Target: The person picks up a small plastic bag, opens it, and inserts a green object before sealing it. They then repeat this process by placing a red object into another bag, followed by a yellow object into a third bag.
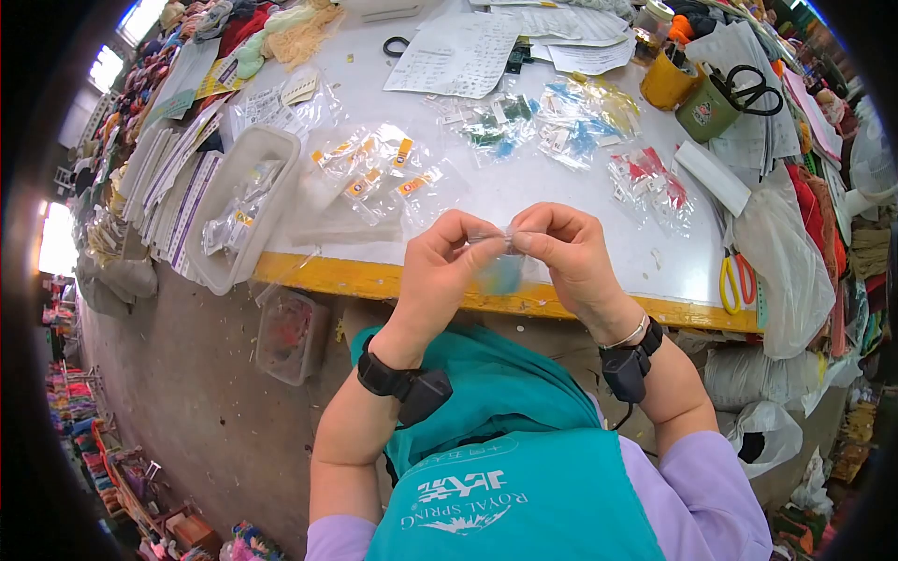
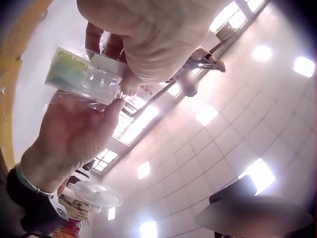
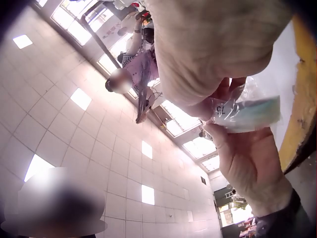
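Note:
Between both hands, over the table's front edge, hangs a small clear plastic bag [image 1: 502, 275] with blue-green contents. My left hand [image 1: 447, 265] pinches the bag's upper edge between thumb and fingers. Close beside it, my right hand [image 1: 572, 254] pinches the same edge, the thumbs almost meeting. In the left wrist view the bag [image 2: 74, 79] shows yellow-green and bluish colour through the film. A small dark printed mark shows on the bag [image 3: 252, 113] in the right wrist view. The bag's lower part hangs below the fingers.
Packets with orange labels [image 1: 360, 173] lie beyond the hands, with blue and green packets [image 1: 571, 117] and red ones [image 1: 650, 182] to the right. A grey bin [image 1: 213, 245] stands left. Scissors [image 1: 730, 283] lie at the right edge; a green cup [image 1: 703, 114] stands behind.

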Demonstrator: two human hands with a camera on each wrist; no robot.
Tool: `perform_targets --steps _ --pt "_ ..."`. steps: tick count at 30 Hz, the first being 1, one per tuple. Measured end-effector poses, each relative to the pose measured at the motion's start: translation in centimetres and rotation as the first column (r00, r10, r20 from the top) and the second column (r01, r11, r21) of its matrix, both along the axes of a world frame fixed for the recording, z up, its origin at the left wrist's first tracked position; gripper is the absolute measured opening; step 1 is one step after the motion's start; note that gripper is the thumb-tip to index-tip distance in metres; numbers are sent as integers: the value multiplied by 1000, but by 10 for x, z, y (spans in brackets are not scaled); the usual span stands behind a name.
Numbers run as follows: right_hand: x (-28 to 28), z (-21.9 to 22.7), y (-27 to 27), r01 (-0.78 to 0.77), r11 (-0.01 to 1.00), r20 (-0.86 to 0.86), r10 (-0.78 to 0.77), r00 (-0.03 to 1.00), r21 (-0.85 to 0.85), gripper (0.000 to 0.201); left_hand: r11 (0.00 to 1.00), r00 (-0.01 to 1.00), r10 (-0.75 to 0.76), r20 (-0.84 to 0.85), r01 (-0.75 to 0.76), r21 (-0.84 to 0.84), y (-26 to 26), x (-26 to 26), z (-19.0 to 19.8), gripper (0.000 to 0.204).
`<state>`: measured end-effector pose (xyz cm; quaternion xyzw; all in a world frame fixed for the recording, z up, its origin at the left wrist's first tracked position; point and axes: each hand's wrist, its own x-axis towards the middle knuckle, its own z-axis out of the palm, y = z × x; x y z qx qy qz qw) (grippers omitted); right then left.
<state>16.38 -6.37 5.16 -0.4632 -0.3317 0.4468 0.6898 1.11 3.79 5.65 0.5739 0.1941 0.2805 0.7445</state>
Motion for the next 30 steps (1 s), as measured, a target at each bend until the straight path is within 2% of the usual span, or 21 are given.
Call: perform_targets --steps 2,4,11,14,15,20,23,26,27,30 --pt "-1 5 -2 -10 1000 18 10 1000 -20 6 1000 999 -4 -36 4 12 -3 -1 3 8" --pt "-2 8 -3 -23 999 30 24 999 -35 7 994 999 37 -35 -33 101 -2 -2 -3 9" --pt "-1 5 -4 -48 999 59 48 997 -3 5 958 996 82 22 -85 275 -1 -1 -4 7" --pt "2 2 -1 -30 999 111 29 993 12 3 985 991 107 -81 -94 148 -1 -7 5 8" --pt "3 2 -1 -24 999 139 21 990 21 3 991 993 97 -68 -90 103 1 -8 5 8" --pt "3 -4 4 -60 998 35 59 998 31 3 995 997 71 40 -67 -76 11 -14 -3 10" --pt "0 -8 6 -77 997 -93 78 993 11 6 964 1000 5 10 -2 -265 16 -22 -4 9" --pt "-1 -10 7 -77 996 -142 70 987 -44 9 978 1000 -3 -20 -2 -208 19 -23 -12 9" --pt "-1 -11 7 -75 995 -142 65 988 -65 10 995 997 18 -70 -24 -96 18 -25 -8 8" --pt "-3 -11 8 -64 992 34 68 997 -106 11 970 977 81 -199 -31 239 16 -28 2 8"
